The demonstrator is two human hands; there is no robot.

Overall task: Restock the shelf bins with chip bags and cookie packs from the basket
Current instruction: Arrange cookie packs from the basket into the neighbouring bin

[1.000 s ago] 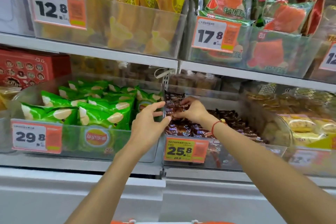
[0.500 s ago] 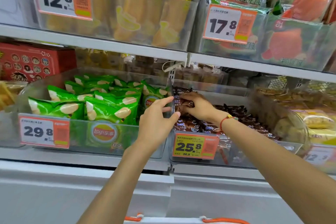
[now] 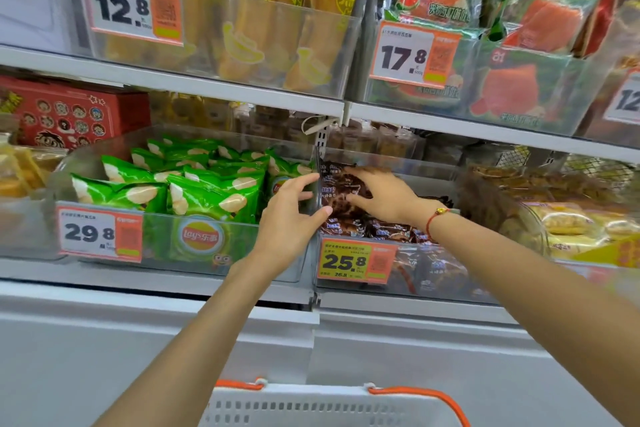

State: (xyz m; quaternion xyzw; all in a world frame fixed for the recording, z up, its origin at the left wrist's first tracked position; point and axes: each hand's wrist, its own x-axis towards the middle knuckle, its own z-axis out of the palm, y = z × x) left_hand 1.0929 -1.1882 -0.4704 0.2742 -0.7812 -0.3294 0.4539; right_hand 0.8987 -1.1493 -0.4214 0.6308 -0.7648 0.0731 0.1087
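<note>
Brown wrapper is sitting under my right hand (image 3: 381, 196): fingers spread and curling over an upright cookie pack (image 3: 341, 192) at the left end of the clear bin (image 3: 433, 274). My left hand (image 3: 289, 218) is reaching in with straight fingers, thumb touching the pack's lower edge. I'm reading tags: 25.8 (image 3: 355, 260) here, 29.8 (image 3: 98, 234) beside the green Lay's bags (image 3: 207, 194). White basket (image 3: 332, 406) is showing below.

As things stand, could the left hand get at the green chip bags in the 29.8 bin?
Probably yes: the left hand hovers by the divider beside the green chip bags, whose bin is open-topped with nothing over them.
</note>
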